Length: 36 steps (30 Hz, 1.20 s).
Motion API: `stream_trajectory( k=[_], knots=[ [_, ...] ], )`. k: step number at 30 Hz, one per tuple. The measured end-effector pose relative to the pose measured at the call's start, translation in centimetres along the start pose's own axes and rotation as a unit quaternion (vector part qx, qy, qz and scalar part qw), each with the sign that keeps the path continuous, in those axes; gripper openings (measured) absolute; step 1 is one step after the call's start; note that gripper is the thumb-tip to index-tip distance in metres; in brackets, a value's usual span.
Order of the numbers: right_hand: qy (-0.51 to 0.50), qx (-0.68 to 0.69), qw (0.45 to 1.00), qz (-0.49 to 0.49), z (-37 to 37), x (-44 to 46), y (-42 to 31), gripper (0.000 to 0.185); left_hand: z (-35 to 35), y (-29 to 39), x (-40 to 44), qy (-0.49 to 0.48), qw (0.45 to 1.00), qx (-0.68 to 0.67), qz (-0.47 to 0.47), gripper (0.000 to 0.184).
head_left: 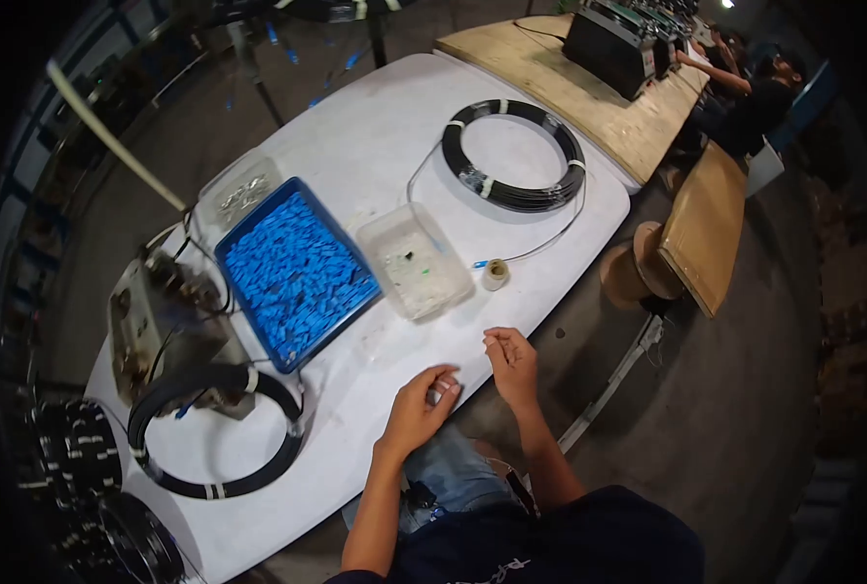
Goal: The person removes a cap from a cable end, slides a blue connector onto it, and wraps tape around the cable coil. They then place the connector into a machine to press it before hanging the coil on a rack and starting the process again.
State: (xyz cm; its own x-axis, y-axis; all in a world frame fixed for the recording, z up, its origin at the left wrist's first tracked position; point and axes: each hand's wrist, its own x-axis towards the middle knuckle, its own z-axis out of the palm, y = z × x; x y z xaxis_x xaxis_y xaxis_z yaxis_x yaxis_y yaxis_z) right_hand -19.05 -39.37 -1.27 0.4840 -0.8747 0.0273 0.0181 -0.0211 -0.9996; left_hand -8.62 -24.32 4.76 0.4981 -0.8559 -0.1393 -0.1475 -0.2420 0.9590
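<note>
Here, the small roll (495,274) stands on the bench (355,127) just in from its near edge, beyond the right hand (513,368), the nearer of the two. A blue-tipped cable end (480,265) lies beside it; the cable (555,240) leads to the black coil (531,198) by the bench's right end. The left hand (424,399) is apart from the right, both loosely curled; whether either pinches anything, I cannot tell. The clear tray (445,300), lengthwise across the bench, holds scattered bits (410,255); the blue tray (336,334), blue pieces (297,273).
</note>
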Motion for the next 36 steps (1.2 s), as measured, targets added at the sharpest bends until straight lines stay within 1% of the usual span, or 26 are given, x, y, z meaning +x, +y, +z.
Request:
stream_trajectory(
  k=[1, 2, 4, 5, 7, 11, 13, 14, 16, 17, 19, 20, 22, 23, 24, 26, 27, 28, 30, 31, 32, 33, 34, 36],
  knots=[
    [0.009, -0.001, 1.000, -0.003, -0.5, 1.0, 0.9, 0.018, 0.7, -0.1, 1.7, -0.008, 1.000, -0.012, 0.020, 0.045],
    [0.018, -0.001, 1.000, 0.001, -0.2, 2.1, 0.5, 0.018, 1.3, 0.0, 3.6, -0.018, 1.000, -0.011, 0.018, 0.045],
    [0.120, -0.091, 0.984, -0.090, 0.6, 5.0, -1.5, 0.038, 2.7, 0.3, 7.8, -0.028, 0.999, -0.039, 0.023, 0.057],
    [0.126, -0.093, 0.984, -0.087, 0.7, 5.8, -1.8, 0.038, 3.0, 0.2, 8.7, -0.035, 0.998, -0.039, 0.021, 0.057],
    [0.113, -0.195, 0.968, -0.109, 0.8, 7.1, -2.1, 0.054, 3.3, -0.1, 10.0, -0.041, 0.997, 0.041, 0.056, 0.064],
    [0.096, -0.216, 0.967, -0.094, 0.8, 8.7, -1.9, 0.053, 2.9, -0.3, 10.2, -0.053, 0.998, 0.017, 0.034, 0.062],
    [0.029, -0.223, 0.973, -0.061, 0.1, 9.0, -1.5, 0.052, 2.8, -0.4, 9.9, -0.052, 0.998, -0.026, 0.017, 0.057],
    [0.028, -0.224, 0.972, -0.058, 0.0, 8.9, -1.2, 0.052, 2.8, -0.3, 9.9, -0.053, 0.998, -0.027, 0.014, 0.057],
    [0.025, -0.033, 0.998, -0.045, -0.2, 8.7, -0.8, 0.044, 3.0, 0.3, 9.9, -0.021, 0.998, -0.022, 0.049, 0.044],
    [0.024, -0.034, 0.998, -0.044, -0.5, 8.3, -0.9, 0.044, 3.2, 0.5, 9.7, -0.021, 0.998, -0.023, 0.049, 0.044],
    [0.000, 0.129, 0.991, -0.017, -1.3, 7.3, -2.2, 0.039, 3.5, 0.9, 9.2, 0.031, 0.995, -0.070, 0.058, 0.028],
    [0.000, 0.128, 0.992, -0.015, -2.0, 6.7, -2.5, 0.039, 3.4, 1.2, 8.7, 0.031, 0.995, -0.072, 0.057, 0.028],
    [-0.054, 0.203, 0.975, 0.073, -2.6, 5.9, -3.9, 0.043, 3.0, 1.9, 7.5, 0.042, 0.996, -0.069, 0.046, 0.020],
    [-0.087, 0.234, 0.967, 0.059, -2.6, 5.3, -4.7, 0.048, 2.9, 2.1, 7.1, 0.066, 0.992, -0.091, 0.056, 0.016],
    [-0.093, 0.234, 0.966, 0.060, -2.5, 5.0, -5.3, 0.048, 2.7, 2.7, 6.9, 0.072, 0.992, -0.091, 0.055, 0.016],
    [-0.151, 0.257, 0.952, 0.068, -2.2, 4.0, -6.2, 0.048, 1.8, 4.8, 6.2, 0.135, 0.980, -0.117, 0.090, 0.023],
    [-0.161, 0.258, 0.950, 0.069, -1.8, 3.6, -6.5, 0.048, 1.1, 5.5, 5.9, 0.130, 0.981, -0.103, 0.099, 0.033],
    [-0.181, 0.240, 0.952, 0.062, -1.3, 3.1, -6.9, 0.048, 0.6, 5.8, 5.6, 0.142, 0.980, -0.101, 0.100, 0.033],
    [-0.213, 0.223, 0.950, 0.054, -0.1, 2.1, -7.8, 0.049, -0.3, 6.2, 4.6, 0.164, 0.974, -0.088, 0.133, 0.037],
    [-0.236, 0.212, 0.948, 0.039, 0.6, 1.7, -8.4, 0.049, -0.7, 6.0, 3.9, 0.177, 0.971, -0.085, 0.134, 0.037],
    [-0.257, 0.202, 0.945, 0.023, 1.3, 1.2, -8.8, 0.049, -1.1, 5.6, 3.1, 0.189, 0.969, -0.087, 0.137, 0.032],
    [-0.283, 0.214, 0.934, 0.030, 1.8, 0.8, -8.9, 0.051, -1.6, 5.4, 2.4, 0.200, 0.965, -0.089, 0.142, 0.028],
    [-0.294, 0.216, 0.930, 0.029, 2.4, 0.5, -9.1, 0.051, -2.1, 5.4, 1.6, 0.211, 0.963, -0.086, 0.143, 0.028],
    [-0.335, 0.236, 0.912, 0.011, 3.8, -0.4, -9.6, 0.055, -2.9, 5.3, -0.1, 0.248, 0.950, -0.147, 0.120, 0.017]
  ],
)
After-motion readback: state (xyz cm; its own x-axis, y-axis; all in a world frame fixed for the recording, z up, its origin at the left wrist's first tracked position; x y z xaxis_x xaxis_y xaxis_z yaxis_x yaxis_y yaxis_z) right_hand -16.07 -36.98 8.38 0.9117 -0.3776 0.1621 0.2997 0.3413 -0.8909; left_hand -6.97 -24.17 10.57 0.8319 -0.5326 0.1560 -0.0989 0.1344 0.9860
